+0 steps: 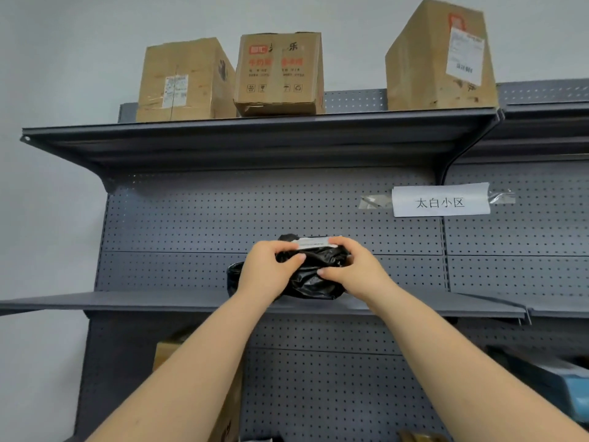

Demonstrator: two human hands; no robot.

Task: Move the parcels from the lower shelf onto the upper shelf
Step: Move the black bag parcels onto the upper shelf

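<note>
At the shelf (127,301), left hand (266,271) and right hand (355,271) grip a parcel (314,283).

Black glossy parcel (314,275) with a white label (314,242); dark grey shelves (127,301), dotted pegboard (255,212); three brown boxes (186,81), middle box (279,73) red-printed; white sign (440,200).

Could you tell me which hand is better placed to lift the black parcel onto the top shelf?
Probably the right hand: it and the left hand grip the parcel, but the wide gap between the boxes lies above it.
</note>
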